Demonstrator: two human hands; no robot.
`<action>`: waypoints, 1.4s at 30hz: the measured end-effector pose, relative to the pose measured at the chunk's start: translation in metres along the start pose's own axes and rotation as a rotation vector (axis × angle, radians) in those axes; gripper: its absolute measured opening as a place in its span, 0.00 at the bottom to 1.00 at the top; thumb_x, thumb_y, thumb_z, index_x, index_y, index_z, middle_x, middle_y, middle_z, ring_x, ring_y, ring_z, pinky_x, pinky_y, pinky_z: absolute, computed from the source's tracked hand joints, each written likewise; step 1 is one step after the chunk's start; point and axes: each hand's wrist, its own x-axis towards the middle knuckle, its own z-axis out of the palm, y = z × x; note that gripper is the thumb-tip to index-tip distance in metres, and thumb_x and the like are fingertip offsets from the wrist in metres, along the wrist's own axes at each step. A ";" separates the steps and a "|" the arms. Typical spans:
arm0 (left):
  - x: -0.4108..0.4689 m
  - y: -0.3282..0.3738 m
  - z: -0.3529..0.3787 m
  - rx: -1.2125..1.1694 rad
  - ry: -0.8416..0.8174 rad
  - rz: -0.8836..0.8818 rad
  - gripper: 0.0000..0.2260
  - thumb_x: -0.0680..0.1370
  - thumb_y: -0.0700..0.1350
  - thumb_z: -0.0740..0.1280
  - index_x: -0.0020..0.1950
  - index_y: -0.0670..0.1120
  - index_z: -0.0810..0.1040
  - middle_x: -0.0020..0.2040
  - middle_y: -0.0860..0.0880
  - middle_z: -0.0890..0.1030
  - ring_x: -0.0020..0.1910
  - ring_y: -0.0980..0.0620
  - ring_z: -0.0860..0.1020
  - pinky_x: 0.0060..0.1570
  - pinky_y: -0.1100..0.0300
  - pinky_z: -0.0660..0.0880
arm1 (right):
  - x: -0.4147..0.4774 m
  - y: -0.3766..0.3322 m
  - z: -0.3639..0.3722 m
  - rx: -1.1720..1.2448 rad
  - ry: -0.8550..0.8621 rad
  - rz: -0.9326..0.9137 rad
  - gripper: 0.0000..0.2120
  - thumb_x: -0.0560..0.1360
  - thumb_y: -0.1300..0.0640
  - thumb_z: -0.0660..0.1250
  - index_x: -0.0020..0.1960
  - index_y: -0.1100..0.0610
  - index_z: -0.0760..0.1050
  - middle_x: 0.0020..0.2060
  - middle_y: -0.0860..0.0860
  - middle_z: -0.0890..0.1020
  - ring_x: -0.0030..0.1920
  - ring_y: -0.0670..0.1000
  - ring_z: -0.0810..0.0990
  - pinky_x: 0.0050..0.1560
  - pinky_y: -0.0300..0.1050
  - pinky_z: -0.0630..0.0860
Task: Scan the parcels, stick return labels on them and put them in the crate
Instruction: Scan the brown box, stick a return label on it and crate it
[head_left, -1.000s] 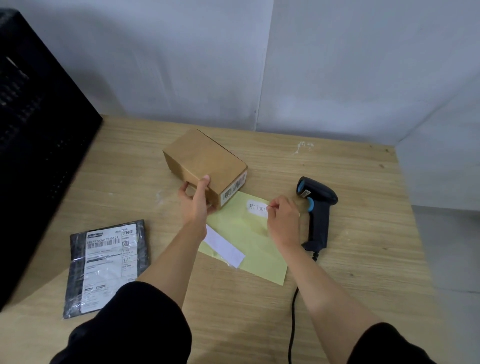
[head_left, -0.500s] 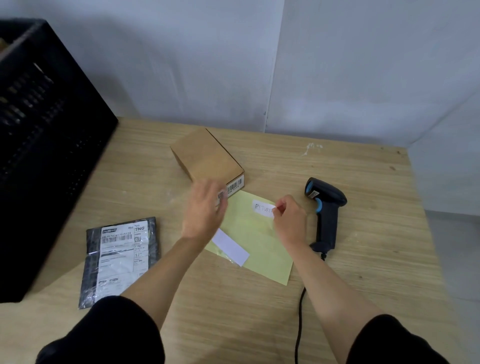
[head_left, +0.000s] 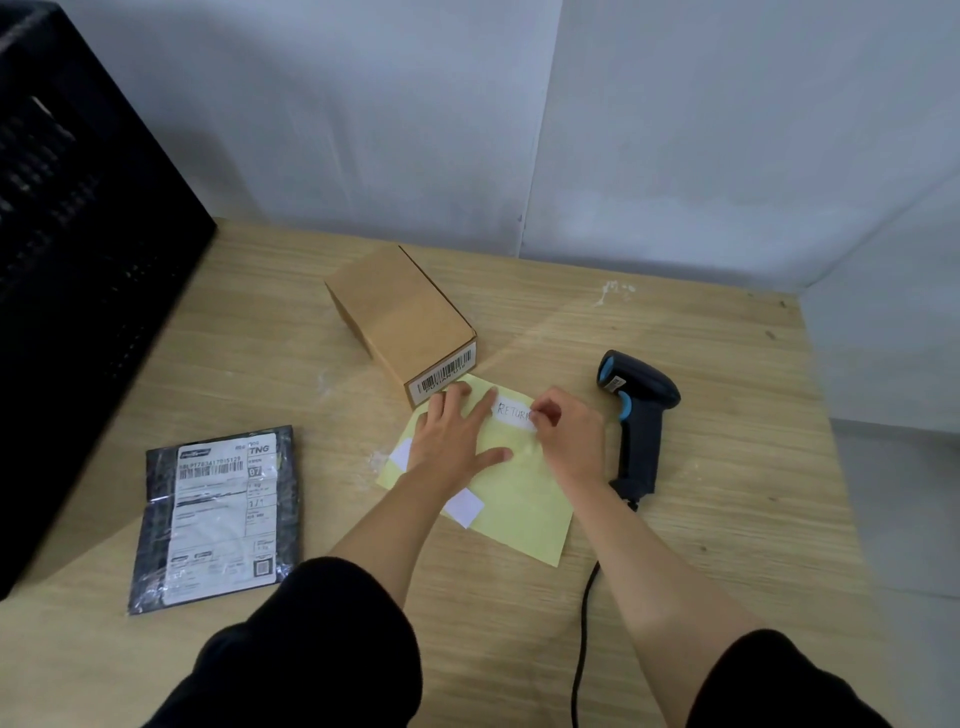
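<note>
A brown cardboard box (head_left: 400, 317) with a barcode on its near end stands on the table. Just in front of it lies a yellow backing sheet (head_left: 519, 499). My left hand (head_left: 457, 436) lies flat on the sheet with fingers spread. My right hand (head_left: 569, 436) pinches the right end of a white label marked RETURN (head_left: 511, 413) on the sheet. A second white label (head_left: 465, 506) sits lower on the sheet, partly under my left forearm. A black plastic mailer (head_left: 218, 514) with a shipping label lies at the left. The black crate (head_left: 78, 249) fills the far left.
A black and blue barcode scanner (head_left: 641, 410) lies right of my right hand, its cable (head_left: 584, 623) running toward me. The wooden table (head_left: 727, 467) meets grey walls at the back and ends at the right.
My left hand has let go of the cardboard box and come down flat on the yellow sheet. My right hand stays at the RETURN label.
</note>
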 end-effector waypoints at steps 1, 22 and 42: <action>0.001 0.000 -0.001 0.002 -0.005 -0.004 0.38 0.73 0.67 0.61 0.77 0.57 0.50 0.72 0.48 0.57 0.69 0.47 0.56 0.67 0.53 0.60 | -0.001 0.000 0.000 -0.012 0.001 -0.018 0.04 0.73 0.65 0.68 0.42 0.58 0.79 0.39 0.51 0.83 0.43 0.51 0.80 0.47 0.47 0.77; 0.007 0.013 0.005 -0.172 -0.028 -0.164 0.47 0.63 0.73 0.66 0.76 0.61 0.50 0.69 0.51 0.52 0.70 0.49 0.50 0.68 0.54 0.53 | 0.009 -0.001 -0.011 -0.046 -0.157 -0.043 0.05 0.75 0.64 0.65 0.41 0.57 0.75 0.36 0.49 0.78 0.37 0.49 0.75 0.36 0.39 0.71; 0.007 0.017 0.017 -0.096 0.033 -0.209 0.57 0.59 0.76 0.65 0.77 0.51 0.43 0.72 0.48 0.52 0.72 0.46 0.52 0.69 0.51 0.54 | 0.037 -0.017 -0.012 0.317 -0.198 0.492 0.06 0.64 0.69 0.69 0.37 0.61 0.76 0.34 0.57 0.75 0.35 0.52 0.71 0.37 0.45 0.68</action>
